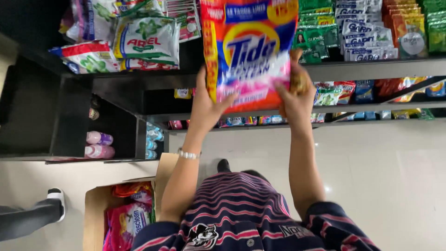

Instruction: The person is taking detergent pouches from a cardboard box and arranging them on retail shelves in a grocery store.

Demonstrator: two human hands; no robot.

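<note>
Both my hands hold up a large detergent bag (251, 51), orange, red and pink with a blue and yellow round mark. My left hand (206, 104) grips its lower left edge, a white bracelet on that wrist. My right hand (295, 95) grips the lower right edge. The bag is raised in front of the dark shelf (371, 69), level with the upper shelf board. White and green detergent bags (146, 42) lie on the shelf just left of it.
An open cardboard box (95, 209) on the floor at lower left holds more pink and orange bags. Green, blue and orange sachets fill the shelves on the right. Pink bottles (99, 145) lie in a lower cubby. Another person's leg and shoe (53, 204) stand at the left edge.
</note>
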